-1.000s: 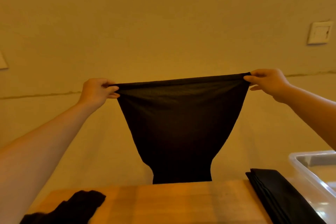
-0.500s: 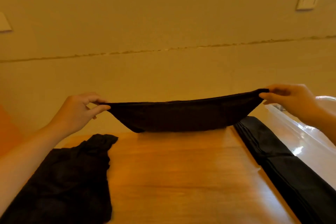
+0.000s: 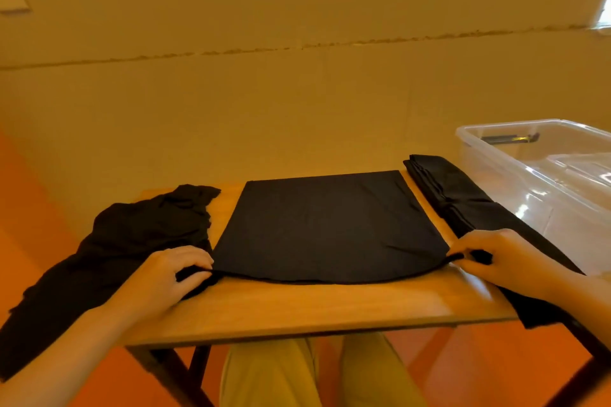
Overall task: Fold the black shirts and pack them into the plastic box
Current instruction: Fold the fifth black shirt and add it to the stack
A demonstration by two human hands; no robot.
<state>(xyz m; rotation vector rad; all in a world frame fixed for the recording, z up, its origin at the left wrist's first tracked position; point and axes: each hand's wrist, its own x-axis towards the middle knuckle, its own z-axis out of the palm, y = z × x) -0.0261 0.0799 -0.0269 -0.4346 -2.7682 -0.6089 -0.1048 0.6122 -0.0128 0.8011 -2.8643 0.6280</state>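
A black shirt (image 3: 327, 225) lies spread flat on the middle of the wooden table (image 3: 297, 307). My left hand (image 3: 165, 277) pinches its near left corner against the table. My right hand (image 3: 496, 256) pinches its near right corner. A crumpled pile of black shirts (image 3: 109, 251) hangs over the table's left side. A folded black shirt (image 3: 463, 198) lies in a long strip along the right side. The clear plastic box (image 3: 542, 175) stands at the far right, beside the strip.
A wall rises just behind the table's far edge. My legs in tan trousers (image 3: 317, 373) show under the near edge, over an orange floor. A dark object (image 3: 509, 139) lies inside the box at its far end.
Both hands lowered the shirt from held up in the air and drew it toward me, laying it flat on the table. The view tilted down.
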